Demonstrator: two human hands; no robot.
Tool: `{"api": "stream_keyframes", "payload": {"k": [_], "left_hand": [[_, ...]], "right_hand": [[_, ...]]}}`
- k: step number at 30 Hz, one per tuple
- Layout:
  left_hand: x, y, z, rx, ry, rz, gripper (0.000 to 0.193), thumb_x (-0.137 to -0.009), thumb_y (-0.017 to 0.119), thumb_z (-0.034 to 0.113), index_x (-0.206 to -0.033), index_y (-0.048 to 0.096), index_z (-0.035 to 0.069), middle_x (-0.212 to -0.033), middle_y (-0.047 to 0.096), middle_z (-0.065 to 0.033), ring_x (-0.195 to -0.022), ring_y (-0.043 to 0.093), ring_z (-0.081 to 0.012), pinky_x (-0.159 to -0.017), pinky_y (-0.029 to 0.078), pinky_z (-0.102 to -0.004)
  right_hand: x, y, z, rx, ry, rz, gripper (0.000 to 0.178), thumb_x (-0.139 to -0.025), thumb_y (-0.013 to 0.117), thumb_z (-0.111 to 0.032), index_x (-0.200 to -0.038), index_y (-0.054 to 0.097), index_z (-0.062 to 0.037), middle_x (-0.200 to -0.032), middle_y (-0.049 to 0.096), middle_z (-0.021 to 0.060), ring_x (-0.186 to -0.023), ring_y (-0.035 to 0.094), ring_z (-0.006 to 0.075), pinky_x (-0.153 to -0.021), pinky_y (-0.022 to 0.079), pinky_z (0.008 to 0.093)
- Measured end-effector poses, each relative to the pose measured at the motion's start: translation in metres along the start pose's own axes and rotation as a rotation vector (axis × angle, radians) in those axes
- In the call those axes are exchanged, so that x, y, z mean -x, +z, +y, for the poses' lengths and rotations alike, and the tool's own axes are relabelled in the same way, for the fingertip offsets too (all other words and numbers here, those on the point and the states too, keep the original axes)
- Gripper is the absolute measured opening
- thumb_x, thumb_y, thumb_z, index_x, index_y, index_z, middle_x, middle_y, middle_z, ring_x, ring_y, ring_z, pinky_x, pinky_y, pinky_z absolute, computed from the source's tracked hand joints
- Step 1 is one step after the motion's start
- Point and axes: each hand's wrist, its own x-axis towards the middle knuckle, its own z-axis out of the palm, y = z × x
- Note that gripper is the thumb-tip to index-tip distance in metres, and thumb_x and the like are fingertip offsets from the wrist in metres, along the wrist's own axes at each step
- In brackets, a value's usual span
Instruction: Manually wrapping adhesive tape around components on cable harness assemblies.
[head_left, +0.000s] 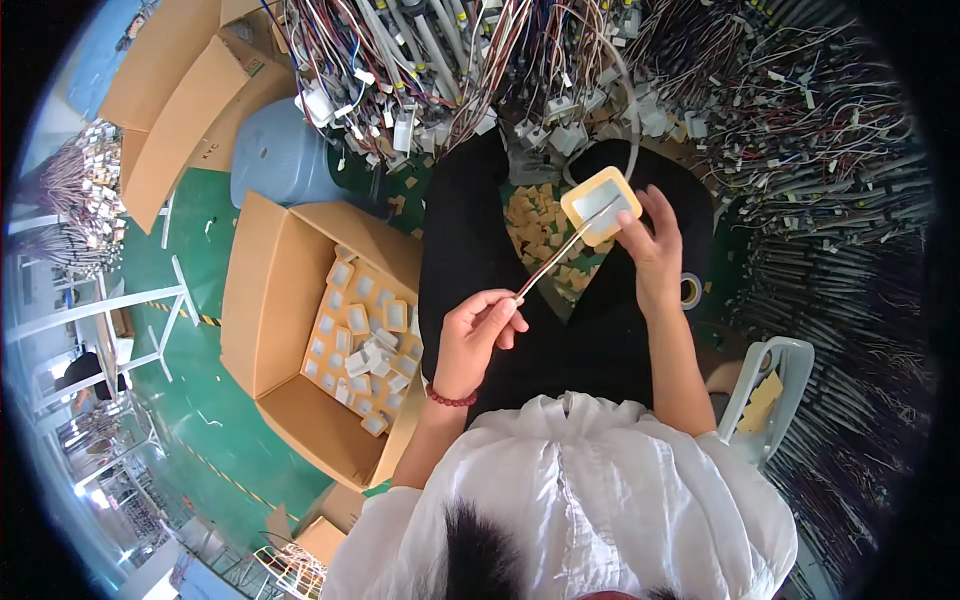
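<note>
My right hand point(655, 245) holds a rectangular pad point(583, 208) by its right edge, thumb on its face. The pad has a pale yellow foam border and a grey-white middle. A thin bundle of red, white and dark wires point(548, 268) runs from the pad's face down to my left hand point(478, 335). The left thumb and fingers pinch the wires near their lower end. A grey cable point(634, 110) curves down from the hanging harnesses and passes behind the pad; where it ends is hidden.
An open cardboard box point(262, 300) of similar bordered pads point(358, 320) stands at my left. Wire harnesses point(430, 50) hang ahead and pile up point(830, 230) at the right. A blue stool point(275, 150), a white plastic seat point(785, 390), a tape roll point(690, 291) and yellow scraps point(535, 215) lie around.
</note>
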Motion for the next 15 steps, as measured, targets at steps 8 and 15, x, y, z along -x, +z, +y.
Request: {"api": "stream_keyframes", "payload": {"k": [8,15], "left_hand": [[0.001,0.017,0.004,0.257,-0.123,-0.035,0.021,-0.094,0.057,0.014,-0.107,0.062,-0.002,-0.086,0.064,-0.0066,-0.068,0.054,-0.0077,-0.063,0.045,-0.0206],[0.011,0.011,0.006,0.270,-0.136,-0.050,0.024,-0.093,0.057,0.014,-0.110,0.063,-0.003,-0.093,0.067,-0.0073,-0.073,0.058,-0.0076,-0.070,0.050,-0.0213]], "right_hand": [[0.066,0.020,-0.013,-0.104,0.430,-0.475,0.027,-0.089,0.064,-0.016,-0.108,0.064,0.0028,-0.081,0.062,0.0046,-0.067,0.059,0.0110,-0.062,0.050,0.0236],[0.060,0.024,-0.014,-0.177,0.500,-0.599,0.020,-0.086,0.067,-0.010,-0.102,0.066,0.0014,-0.081,0.066,0.0048,-0.067,0.061,0.0106,-0.064,0.053,0.0231]]}}
